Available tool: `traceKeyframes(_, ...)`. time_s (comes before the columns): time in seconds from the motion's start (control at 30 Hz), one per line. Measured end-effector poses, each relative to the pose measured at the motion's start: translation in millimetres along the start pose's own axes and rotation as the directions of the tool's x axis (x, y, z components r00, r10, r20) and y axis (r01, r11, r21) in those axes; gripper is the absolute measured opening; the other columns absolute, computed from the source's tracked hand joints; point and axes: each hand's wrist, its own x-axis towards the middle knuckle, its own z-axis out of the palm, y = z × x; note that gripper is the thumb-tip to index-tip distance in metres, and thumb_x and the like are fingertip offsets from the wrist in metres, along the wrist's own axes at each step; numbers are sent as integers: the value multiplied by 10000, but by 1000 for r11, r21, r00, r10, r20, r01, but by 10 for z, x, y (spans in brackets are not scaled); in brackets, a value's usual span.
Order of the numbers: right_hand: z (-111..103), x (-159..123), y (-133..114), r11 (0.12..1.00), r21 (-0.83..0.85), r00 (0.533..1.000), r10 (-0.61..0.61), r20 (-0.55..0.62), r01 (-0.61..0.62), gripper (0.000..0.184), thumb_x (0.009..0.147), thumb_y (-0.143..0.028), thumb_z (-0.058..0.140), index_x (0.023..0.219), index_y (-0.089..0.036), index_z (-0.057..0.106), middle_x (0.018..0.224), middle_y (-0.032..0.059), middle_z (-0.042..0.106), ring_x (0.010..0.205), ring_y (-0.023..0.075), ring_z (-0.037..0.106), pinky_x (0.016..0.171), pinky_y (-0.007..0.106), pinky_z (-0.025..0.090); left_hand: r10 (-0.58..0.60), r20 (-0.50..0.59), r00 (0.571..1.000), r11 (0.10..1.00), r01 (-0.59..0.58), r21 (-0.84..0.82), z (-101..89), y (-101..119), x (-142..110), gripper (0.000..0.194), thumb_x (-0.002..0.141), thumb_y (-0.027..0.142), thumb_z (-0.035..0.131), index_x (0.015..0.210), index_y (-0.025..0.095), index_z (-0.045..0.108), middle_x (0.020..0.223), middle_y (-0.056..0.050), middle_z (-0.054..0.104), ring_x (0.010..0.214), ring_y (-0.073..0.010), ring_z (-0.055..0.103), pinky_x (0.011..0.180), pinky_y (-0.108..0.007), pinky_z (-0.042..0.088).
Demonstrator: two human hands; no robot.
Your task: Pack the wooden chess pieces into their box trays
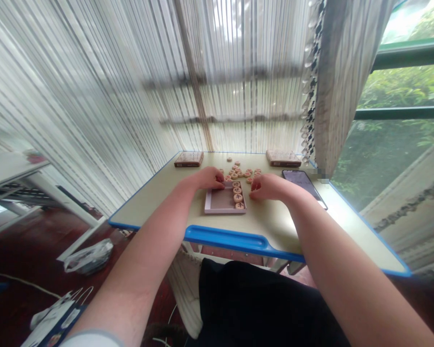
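A shallow open box (pixel 220 205) lies on the table with a column of round wooden Chinese chess pieces (pixel 237 197) along its right side. My left hand (pixel 211 178) is at the box's back left corner, its fingers curled down; whatever they grip is hidden. Just right of the box, my right hand (pixel 265 186) is closed in a pinch low over the tabletop. I cannot make out what is between its fingertips. Behind the box and between my hands, several loose Chinese chess pieces (pixel 240 174) lie scattered.
Two flat brown boxes (pixel 189 159) (pixel 283 158) rest at the table's back corners. A phone (pixel 304 187) lies to the right of my right hand. The table (pixel 159 202) has a blue rim and a blue front tray groove (pixel 226 237). A striped curtain (pixel 238 96) hangs behind.
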Motion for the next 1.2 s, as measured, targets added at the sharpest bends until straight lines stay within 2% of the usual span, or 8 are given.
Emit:
traceKeyframes(0.1,-30,-26,-17,999,15,999,44,-4,-44,424,653,-471,652,977,-202,699,882,80,691,762,218,616,629,285,441,-13,-18,1000,1000,13,-9,-1,-17,3,301,663,394,626,818,152,715,700,-12,644,669,-141,532,597,-249,339)
traceKeyframes(0.2,-55,-55,-22,996,85,999,0,-32,3,548,625,-386,692,1148,-234,626,1030,51,669,822,194,614,678,260,448,-19,-46,999,1000,19,-10,12,-58,23,306,667,382,625,842,148,718,730,-22,660,680,-145,541,615,-253,349)
traceKeyframes(0.33,-61,-57,-20,1000,13,1000,3,-7,-3,274,677,-339,638,918,-231,712,884,38,690,762,199,609,647,277,430,-54,-76,996,999,53,-13,20,-66,26,311,665,378,629,852,147,720,721,-24,663,672,-145,544,615,-255,356)
traceKeyframes(0.43,-61,-55,-50,999,35,997,-13,-80,16,231,685,-326,628,875,-227,715,846,41,690,742,198,600,637,281,420,-68,-80,994,998,66,-24,15,-45,13,310,663,374,629,856,148,721,717,-24,663,671,-149,551,609,-256,360)
traceKeyframes(0.57,-81,-106,-168,966,165,967,-165,-196,198,251,701,-304,622,926,-226,699,915,34,679,765,170,589,675,254,421,-61,-71,996,998,61,-10,2,-25,1,314,669,369,624,871,148,719,752,-27,677,694,-148,560,610,-245,370)
traceKeyframes(0.73,-63,-167,-300,881,223,907,-387,-168,417,225,689,-296,635,890,-218,698,889,27,655,780,156,574,698,241,423,-54,-63,997,998,56,37,-24,18,-27,307,681,355,615,871,136,715,755,-33,682,700,-150,564,605,-240,372)
traceKeyframes(1.1,-18,-154,-322,915,218,941,-329,-80,339,226,683,-304,645,892,-235,699,854,22,651,746,157,564,689,252,419,-72,-67,995,997,74,37,-43,83,-67,318,673,341,622,907,145,712,836,-48,698,759,-172,591,668,-253,407)
traceKeyframes(1.2,-12,-143,-310,905,223,932,-354,-76,361,219,687,-289,639,891,-243,703,843,19,652,735,154,563,682,252,418,-76,-67,995,996,78,31,-41,83,-68,292,665,336,629,877,153,713,813,-42,695,754,-171,590,663,-252,406)
